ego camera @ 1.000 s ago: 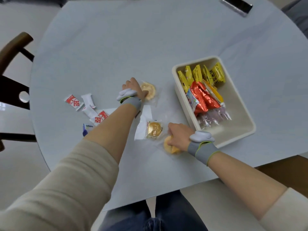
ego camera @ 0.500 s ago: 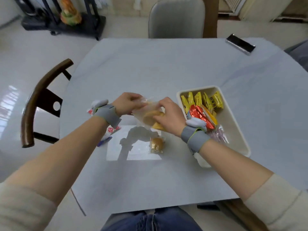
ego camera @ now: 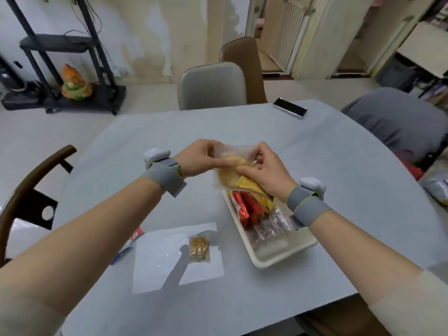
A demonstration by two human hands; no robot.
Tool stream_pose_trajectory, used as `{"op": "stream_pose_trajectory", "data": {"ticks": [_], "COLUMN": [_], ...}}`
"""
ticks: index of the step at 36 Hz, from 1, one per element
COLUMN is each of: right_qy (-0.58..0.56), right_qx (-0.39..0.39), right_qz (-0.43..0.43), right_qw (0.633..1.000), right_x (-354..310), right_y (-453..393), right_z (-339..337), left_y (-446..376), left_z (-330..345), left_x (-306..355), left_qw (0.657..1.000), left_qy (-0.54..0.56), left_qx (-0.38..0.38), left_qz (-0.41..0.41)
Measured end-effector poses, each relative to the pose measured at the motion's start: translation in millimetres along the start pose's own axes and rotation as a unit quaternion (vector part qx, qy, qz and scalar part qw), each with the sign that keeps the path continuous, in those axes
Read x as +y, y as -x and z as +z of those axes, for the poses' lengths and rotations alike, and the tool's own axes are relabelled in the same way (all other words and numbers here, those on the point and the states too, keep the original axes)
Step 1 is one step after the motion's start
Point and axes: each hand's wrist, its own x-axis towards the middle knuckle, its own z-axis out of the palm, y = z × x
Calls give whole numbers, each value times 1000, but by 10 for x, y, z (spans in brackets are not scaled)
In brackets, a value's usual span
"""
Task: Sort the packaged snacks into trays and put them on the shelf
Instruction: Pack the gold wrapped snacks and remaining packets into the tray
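Above the far end of the cream rectangular plastic tray (ego camera: 278,259), clear-wrapped round golden pastries (ego camera: 230,170) are pinched by left hand (ego camera: 197,157) and right hand (ego camera: 265,169); judged light, crushable, slippery, best held at wrapper edges.

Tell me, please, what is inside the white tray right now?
The white tray shows red packets, a yellow packet and clear purplish packets. The hands and their held cakes cover its far end.

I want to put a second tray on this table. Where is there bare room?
Free: the far stretch of the pale blue table, between the raised hands and the black phone; also the near edge. Crowded: around the white tray of snacks and the clear-wrapped cake.
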Motion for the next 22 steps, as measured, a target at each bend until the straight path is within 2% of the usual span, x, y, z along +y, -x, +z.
{"op": "stream_pose_trajectory", "data": {"ticks": [3,6,12,14,16,19,22], "right_qy": [-17,14,154,171,172,118,-46], "right_qx": [36,70,93,116,150,178,164], "right_qz": [22,32,42,63,124,241,342], "right_qw": [999,997,983,976,966,947,924], "right_x": [80,180,363,436,574,857,1042], "right_y": [138,257,432,454,452,461,458], "right_z": [-281,-492,-764,-840,-928,-1048,-1078], "left_y": [-200,-361,-582,-654,-701,-711,-674], "left_z": [199,416,870,949,960,908,838], "left_x": [237,408,601,613,574,439,308], "left_qw": [997,984,922,906,900,916,934], "left_qy": [-60,-145,-348,-387,-405,-376,-334], "left_qx": [-45,-69,-117,-112,-90,-51,-26], "left_qz": [30,70,120,130,135,131,125]}}
